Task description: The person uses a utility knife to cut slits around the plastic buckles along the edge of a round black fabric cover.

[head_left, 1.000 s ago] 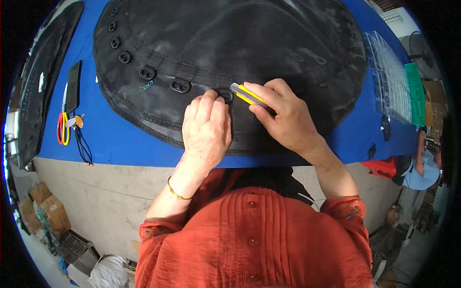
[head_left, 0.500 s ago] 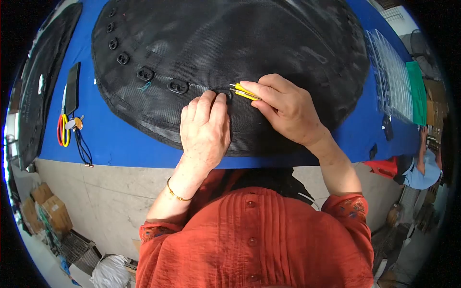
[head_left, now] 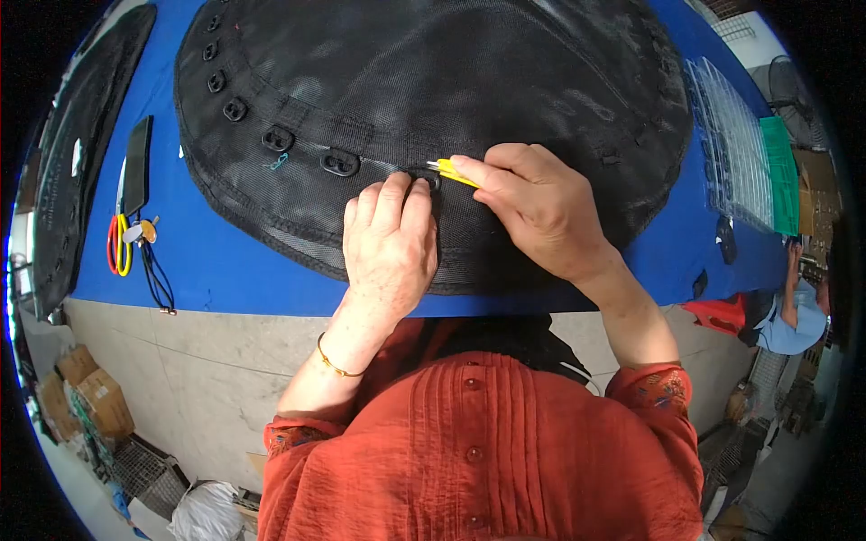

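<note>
A large round black mesh piece (head_left: 469, 99) lies on the blue table, with several black oval plastic pieces (head_left: 340, 162) along its left and near edge. My left hand (head_left: 390, 236) presses on the mesh with bent fingers, its fingertips at one such piece (head_left: 424, 175) that they partly cover. Whether they pinch anything is hidden. Just right of it, my right hand (head_left: 546, 203) is closed on a small yellow tool (head_left: 457, 171), whose metal tips point left at that plastic piece. A teal thread (head_left: 276, 161) lies on the mesh.
Red-and-yellow-handled scissors (head_left: 120, 234) and a black strip (head_left: 137, 167) lie at the left, beside another black mesh piece (head_left: 68, 171). Clear plastic racks (head_left: 732, 149) and a green tray (head_left: 780, 171) stand at the right. A person in light blue (head_left: 794, 320) is at the far right.
The yellow tool has turned in my right hand, and its tips now lie closer together near the plastic piece. My left hand stays almost in place.
</note>
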The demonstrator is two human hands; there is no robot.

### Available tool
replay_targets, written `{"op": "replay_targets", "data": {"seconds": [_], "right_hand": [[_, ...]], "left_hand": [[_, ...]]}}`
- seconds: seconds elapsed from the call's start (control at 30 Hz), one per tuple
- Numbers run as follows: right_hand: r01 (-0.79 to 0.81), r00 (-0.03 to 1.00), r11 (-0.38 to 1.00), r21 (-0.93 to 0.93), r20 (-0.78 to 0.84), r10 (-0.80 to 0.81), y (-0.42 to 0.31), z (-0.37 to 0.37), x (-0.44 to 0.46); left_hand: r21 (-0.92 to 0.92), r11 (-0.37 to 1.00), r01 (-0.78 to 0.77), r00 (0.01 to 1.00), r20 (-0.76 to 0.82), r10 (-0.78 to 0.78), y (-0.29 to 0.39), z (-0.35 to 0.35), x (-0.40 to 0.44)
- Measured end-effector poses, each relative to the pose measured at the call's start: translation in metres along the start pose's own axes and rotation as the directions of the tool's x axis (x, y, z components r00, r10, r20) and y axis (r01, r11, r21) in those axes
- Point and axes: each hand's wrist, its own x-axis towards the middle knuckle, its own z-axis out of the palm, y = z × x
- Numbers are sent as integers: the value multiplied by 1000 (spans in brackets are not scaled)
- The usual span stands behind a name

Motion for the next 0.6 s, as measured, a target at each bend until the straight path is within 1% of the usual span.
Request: {"op": "replay_targets", "data": {"seconds": [0.13, 0.2, 0.3, 0.43, 0.5, 0.6], "right_hand": [[52, 999, 998, -23, 1, -52, -3, 4, 5], [102, 995, 989, -109, -6, -103, -3, 3, 9], [137, 990, 982, -132, -18, -141, -1, 6, 11], [127, 992, 987, -95, 24, -126, 3, 3, 11], [91, 994, 994, -56, 69, -87, 3, -2, 13], [86, 995, 994, -63, 65, -82, 2, -2, 13]], "left_hand": [[-5, 1000, -9, 1000, -24, 9, 0, 0, 0], [1, 1000, -14, 999, -29, 14, -1, 0, 0], [-7, 1000, -11, 1000, -29, 11, -1, 2, -1], [-11, 1000, 1, 999, -41, -1, 1, 1, 0], [-20, 1000, 14, 999, -46, -15, 3, 0, 1], [-6, 1000, 12, 999, -40, -13, 3, 0, 1]]}}
